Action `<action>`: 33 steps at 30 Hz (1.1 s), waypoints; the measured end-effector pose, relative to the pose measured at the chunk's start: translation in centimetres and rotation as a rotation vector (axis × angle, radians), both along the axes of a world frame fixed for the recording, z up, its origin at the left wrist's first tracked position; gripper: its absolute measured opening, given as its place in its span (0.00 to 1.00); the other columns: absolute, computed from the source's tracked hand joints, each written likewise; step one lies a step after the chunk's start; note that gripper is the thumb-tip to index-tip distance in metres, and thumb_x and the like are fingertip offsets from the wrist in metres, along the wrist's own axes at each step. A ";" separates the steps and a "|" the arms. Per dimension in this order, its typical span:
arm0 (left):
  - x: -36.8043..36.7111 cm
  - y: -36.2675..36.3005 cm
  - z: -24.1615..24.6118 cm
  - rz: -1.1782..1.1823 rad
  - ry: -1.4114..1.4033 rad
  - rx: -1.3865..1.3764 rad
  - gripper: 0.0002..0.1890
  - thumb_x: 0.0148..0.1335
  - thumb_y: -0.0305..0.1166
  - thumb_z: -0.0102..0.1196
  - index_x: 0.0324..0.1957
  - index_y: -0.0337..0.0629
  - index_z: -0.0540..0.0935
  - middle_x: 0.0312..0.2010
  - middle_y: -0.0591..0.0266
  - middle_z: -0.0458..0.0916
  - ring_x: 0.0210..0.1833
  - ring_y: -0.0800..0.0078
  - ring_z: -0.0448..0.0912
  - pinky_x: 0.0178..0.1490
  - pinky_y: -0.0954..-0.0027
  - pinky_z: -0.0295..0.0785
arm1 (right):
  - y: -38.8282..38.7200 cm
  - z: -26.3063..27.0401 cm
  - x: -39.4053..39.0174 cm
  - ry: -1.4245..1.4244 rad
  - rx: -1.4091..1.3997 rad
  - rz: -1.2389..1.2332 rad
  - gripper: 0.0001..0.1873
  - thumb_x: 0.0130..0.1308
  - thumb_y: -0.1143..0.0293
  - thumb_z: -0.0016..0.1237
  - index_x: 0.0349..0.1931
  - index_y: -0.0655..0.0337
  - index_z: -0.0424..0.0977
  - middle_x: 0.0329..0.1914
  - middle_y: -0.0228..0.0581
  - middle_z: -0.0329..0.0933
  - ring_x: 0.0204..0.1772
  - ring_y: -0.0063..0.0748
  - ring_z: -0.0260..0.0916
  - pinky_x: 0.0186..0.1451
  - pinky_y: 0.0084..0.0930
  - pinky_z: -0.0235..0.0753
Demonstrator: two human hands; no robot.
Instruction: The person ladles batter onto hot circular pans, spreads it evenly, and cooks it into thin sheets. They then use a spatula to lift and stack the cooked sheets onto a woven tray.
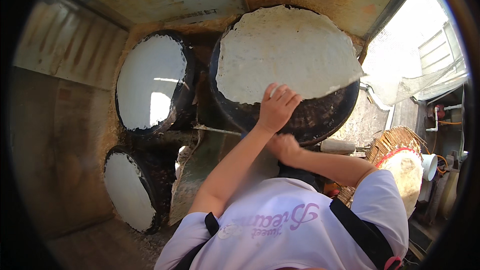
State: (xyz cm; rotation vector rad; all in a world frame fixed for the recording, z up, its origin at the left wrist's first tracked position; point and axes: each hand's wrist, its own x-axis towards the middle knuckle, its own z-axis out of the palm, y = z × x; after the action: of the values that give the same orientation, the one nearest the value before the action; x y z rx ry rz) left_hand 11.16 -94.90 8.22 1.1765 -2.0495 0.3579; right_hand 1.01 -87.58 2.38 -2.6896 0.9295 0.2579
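A large round dark pan (326, 120) is in front of me, mostly covered by a thin off-white sheet (288, 52) with a ragged rim. The sheet's right tip reaches the pan's rim, and the near part of the dark pan is bare. My left hand (279, 107) reaches over the near rim, fingertips at the sheet's near edge; whether they grip it is unclear. Below it, my right hand (287, 148) is blurred by the pan's near rim, fingers partly hidden behind my left forearm. What it holds, if anything, cannot be seen.
Two smaller dark pans with white layers, an upper (150, 78) and a lower one (129, 191), stand at the left. Stained panels (168, 0) form walls behind. At the right are a slatted mat (390, 138), a pale round thing with a red rim (403, 172) and white pipes (436, 120).
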 end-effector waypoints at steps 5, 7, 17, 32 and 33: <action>-0.1 -1.4 1.4 0.014 0.009 0.013 0.07 0.49 0.30 0.59 0.31 0.52 0.77 0.31 0.73 0.73 0.44 0.72 0.73 0.59 0.60 0.59 | -8.9 -3.4 5.0 -0.161 -0.315 -0.159 0.18 0.57 0.70 0.45 0.50 0.55 0.69 0.45 0.48 0.72 0.41 0.37 0.75 0.30 0.33 0.76; -0.1 -2.3 3.1 0.059 0.021 -0.035 0.07 0.49 0.30 0.59 0.31 0.52 0.77 0.31 0.73 0.72 0.43 0.72 0.73 0.58 0.61 0.60 | -17.7 -5.8 3.5 -0.050 -0.400 -0.386 0.19 0.57 0.70 0.45 0.51 0.55 0.68 0.47 0.48 0.72 0.42 0.38 0.74 0.30 0.33 0.76; 1.0 -1.6 0.6 -0.103 0.169 0.241 0.04 0.50 0.27 0.58 0.28 0.46 0.76 0.29 0.65 0.74 0.41 0.64 0.73 0.46 0.62 0.67 | -14.5 -2.9 -15.9 0.419 -0.375 -0.338 0.23 0.59 0.68 0.43 0.57 0.55 0.63 0.53 0.51 0.67 0.46 0.44 0.71 0.30 0.33 0.78; 5.5 -18.3 14.5 -0.042 0.230 0.075 0.06 0.50 0.28 0.60 0.29 0.44 0.76 0.27 0.62 0.75 0.34 0.58 0.75 0.36 0.62 0.69 | -22.8 -4.9 16.7 -0.226 -0.308 -0.288 0.15 0.54 0.72 0.46 0.42 0.68 0.72 0.28 0.49 0.77 0.32 0.47 0.78 0.26 0.46 0.75; 5.4 -18.2 16.1 -0.075 0.212 0.038 0.06 0.50 0.28 0.60 0.30 0.45 0.77 0.27 0.63 0.75 0.35 0.60 0.75 0.37 0.62 0.69 | -26.4 -5.0 15.2 -0.175 -0.468 -0.368 0.16 0.55 0.73 0.46 0.43 0.70 0.71 0.31 0.52 0.78 0.33 0.49 0.78 0.28 0.43 0.76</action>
State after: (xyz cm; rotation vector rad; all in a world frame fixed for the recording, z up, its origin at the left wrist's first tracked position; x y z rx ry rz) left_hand 16.58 -113.13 24.37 1.1069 -1.9166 0.1520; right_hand 16.25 -113.97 -2.61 -2.7952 1.5557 -0.3056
